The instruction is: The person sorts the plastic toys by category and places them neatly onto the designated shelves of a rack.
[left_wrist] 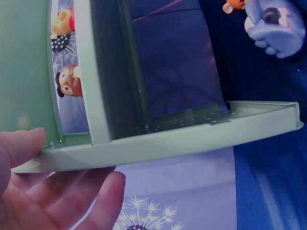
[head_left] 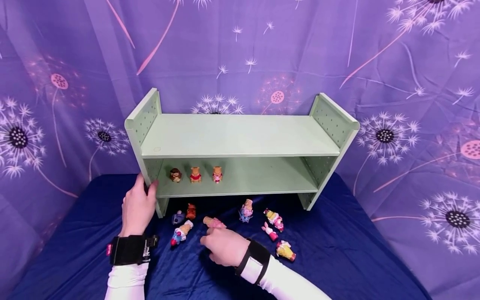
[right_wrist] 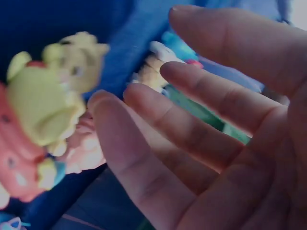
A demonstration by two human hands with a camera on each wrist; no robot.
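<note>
My left hand (head_left: 138,206) grips the upright left side panel of a pale green two-tier shelf (head_left: 240,137); the left wrist view shows the thumb on the inner face and fingers outside. Low over the blue cloth, my right hand (head_left: 226,246) is beside a pink ice-cream-cone figurine (head_left: 214,223), partly hidden behind it. In the right wrist view its fingers are spread and loosely bent, with a pink and yellow figurine (right_wrist: 43,105) just past the fingertips. An owl figurine (head_left: 175,175) and two yellow bear figurines (head_left: 195,175) stand on the lower tier.
Left on the blue cloth (head_left: 360,250) lie a grey-blue figurine (head_left: 178,217), an orange one (head_left: 191,211) and a blue cone figurine (head_left: 181,232). Rightward are another cone figurine (head_left: 246,211), a pink-and-white piglet (head_left: 269,231) and yellow figurines (head_left: 286,251). A purple dandelion curtain (head_left: 240,50) hangs behind.
</note>
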